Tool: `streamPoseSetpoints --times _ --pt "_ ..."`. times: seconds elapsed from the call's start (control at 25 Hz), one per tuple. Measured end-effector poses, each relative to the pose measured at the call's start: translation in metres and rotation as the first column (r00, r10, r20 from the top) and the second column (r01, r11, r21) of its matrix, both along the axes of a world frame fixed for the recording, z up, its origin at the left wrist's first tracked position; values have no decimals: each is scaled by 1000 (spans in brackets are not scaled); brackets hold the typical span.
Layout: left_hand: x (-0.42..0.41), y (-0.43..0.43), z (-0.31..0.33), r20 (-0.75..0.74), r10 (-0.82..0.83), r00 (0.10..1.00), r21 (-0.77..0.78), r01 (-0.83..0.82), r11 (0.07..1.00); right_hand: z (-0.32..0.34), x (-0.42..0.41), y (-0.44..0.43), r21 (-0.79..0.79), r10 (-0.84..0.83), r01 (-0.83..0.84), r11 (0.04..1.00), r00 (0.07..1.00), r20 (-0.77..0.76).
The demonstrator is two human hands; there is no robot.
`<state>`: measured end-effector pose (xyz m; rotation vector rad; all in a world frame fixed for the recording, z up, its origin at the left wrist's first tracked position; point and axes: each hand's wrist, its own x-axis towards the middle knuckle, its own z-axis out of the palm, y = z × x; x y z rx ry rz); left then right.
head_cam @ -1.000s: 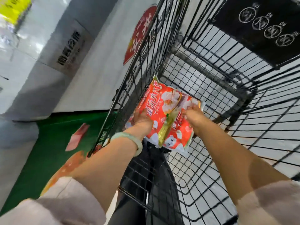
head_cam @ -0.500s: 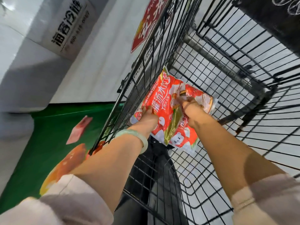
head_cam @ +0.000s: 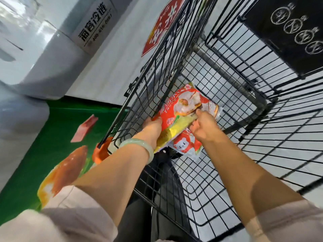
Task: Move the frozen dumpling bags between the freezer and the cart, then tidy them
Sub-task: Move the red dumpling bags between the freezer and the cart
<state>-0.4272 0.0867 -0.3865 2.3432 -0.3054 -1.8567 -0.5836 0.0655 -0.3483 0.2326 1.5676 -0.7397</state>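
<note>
Two red frozen dumpling bags lie stacked on the floor of the black wire cart (head_cam: 232, 84). The upper bag (head_cam: 181, 109) is red with a yellow strip and tilts up on its left edge. The lower bag (head_cam: 185, 145) shows a white bear print and lies flat beneath it. My left hand (head_cam: 153, 126), with a pale green bangle on the wrist, grips the upper bag's left edge. My right hand (head_cam: 202, 126) pinches the upper bag's right side with curled fingers.
The white freezer cabinet (head_cam: 57, 55) with a label stands left of the cart. A green floor mat (head_cam: 43, 145) with food pictures lies below it. A black sign panel (head_cam: 286, 32) hangs on the cart's far end. An orange cart corner guard (head_cam: 101, 151) is near my left wrist.
The upper bag has been lifted and turned up on its edge, uncovering more of the lower bag. Both hands shifted slightly right with it.
</note>
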Motion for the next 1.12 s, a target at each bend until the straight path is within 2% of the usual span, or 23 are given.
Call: streamPoseSetpoints --times 0.08,0.16,0.32,0.44,0.64,0.8,0.96,1.12 --pt "3 4 5 -26 55 998 60 -54 997 14 0 8 -21 -71 72 997 995 66" --pt "0 2 48 -108 145 983 112 -133 985 28 -6 15 -41 -98 104 994 987 127" --pt "-3 9 103 -380 329 865 196 -272 942 64 -24 23 -86 -45 64 994 978 204" --pt "0 11 148 -518 334 787 113 -325 939 105 -34 32 -125 36 -12 992 982 187" --pt "14 9 223 -612 211 763 -51 -304 951 176 -34 51 -187 117 -80 979 974 192" --pt "45 15 272 -663 163 731 -158 -349 924 223 -15 57 -264 252 -189 946 941 228" --pt "87 26 313 -661 186 727 -243 -441 864 251 9 50 -346 410 -323 881 886 215" --pt "151 52 352 -680 224 698 -332 -565 756 287 47 36 -397 522 -432 810 839 151"
